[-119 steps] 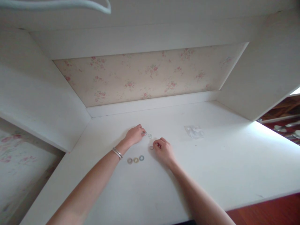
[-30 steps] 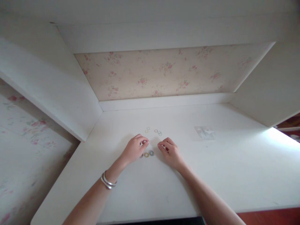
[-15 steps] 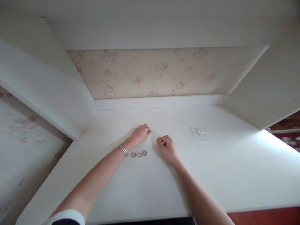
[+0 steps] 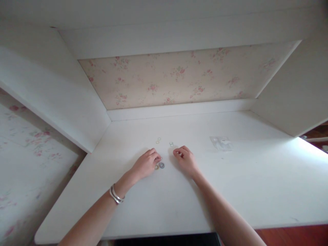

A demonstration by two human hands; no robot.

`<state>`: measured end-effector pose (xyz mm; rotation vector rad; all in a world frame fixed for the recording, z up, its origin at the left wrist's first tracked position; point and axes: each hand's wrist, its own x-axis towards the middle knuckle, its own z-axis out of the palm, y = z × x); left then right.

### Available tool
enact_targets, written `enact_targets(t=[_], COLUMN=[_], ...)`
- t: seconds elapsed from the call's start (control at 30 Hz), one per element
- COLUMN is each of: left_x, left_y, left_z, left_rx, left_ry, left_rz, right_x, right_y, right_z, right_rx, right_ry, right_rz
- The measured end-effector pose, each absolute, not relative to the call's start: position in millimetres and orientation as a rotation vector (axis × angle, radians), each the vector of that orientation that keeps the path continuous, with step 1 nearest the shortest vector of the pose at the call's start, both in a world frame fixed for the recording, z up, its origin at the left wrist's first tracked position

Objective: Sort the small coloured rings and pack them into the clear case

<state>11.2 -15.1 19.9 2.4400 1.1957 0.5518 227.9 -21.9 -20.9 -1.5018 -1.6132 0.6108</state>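
My left hand (image 4: pixel 146 164) is closed in a pinch, and a small thin ring (image 4: pixel 161 158) shows at its fingertips. Just below those fingertips lie a thick grey ring (image 4: pixel 161 165) and a gold-coloured ring (image 4: pixel 156 167), the gold one partly covered by the hand. A pinkish ring seen earlier beside them is hidden now. My right hand (image 4: pixel 187 161) rests on the table with fingers curled together; whatever is in them cannot be made out. Near its fingertips lies a pair of thin greenish rings (image 4: pixel 171 144). Farther back is a pair of thin yellowish rings (image 4: pixel 158 142).
A clear plastic bag (image 4: pixel 221 144) lies on the white tabletop (image 4: pixel 256 184) to the right. White panels (image 4: pixel 279 89) rise at both sides, with a flowered wall (image 4: pixel 164 78) behind. Something black (image 4: pixel 166 240) sits at the front edge.
My left hand has drawn back toward me from the thin greenish rings to the thick rings, uncovering the thin yellowish pair. My right hand stays nearly in place. The view has tilted slightly.
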Motion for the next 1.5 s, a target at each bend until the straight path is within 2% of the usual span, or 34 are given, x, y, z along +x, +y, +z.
enact_targets(t=[0.5,0.93,1.2,1.33,1.5], left_x=[15.3,-27.4,-43.1,-42.9,-43.2], left_y=[-35.1,-26.9,-17.8,-18.2,-17.7], left_z=[14.3,13.2,-4.6,-5.5,-5.0], left_rx=[2.549,1.893,1.490,1.475,1.491], left_ry=[1.131,1.473,1.592,1.529,1.489], left_rz=[0.520,1.021,0.947,0.931,0.923], right_x=[227.5,222.8,184.9,162.3,153.5], right_y=[-21.4,-27.0,-9.5,18.6,42.2], right_z=[-23.8,-22.5,7.2,19.6,15.1], right_rx=[-1.512,-1.530,-1.615,-1.775,-1.872], right_ry=[-1.624,-1.725,-2.022,-2.194,-2.305], right_rz=[0.597,0.562,0.489,0.364,0.371])
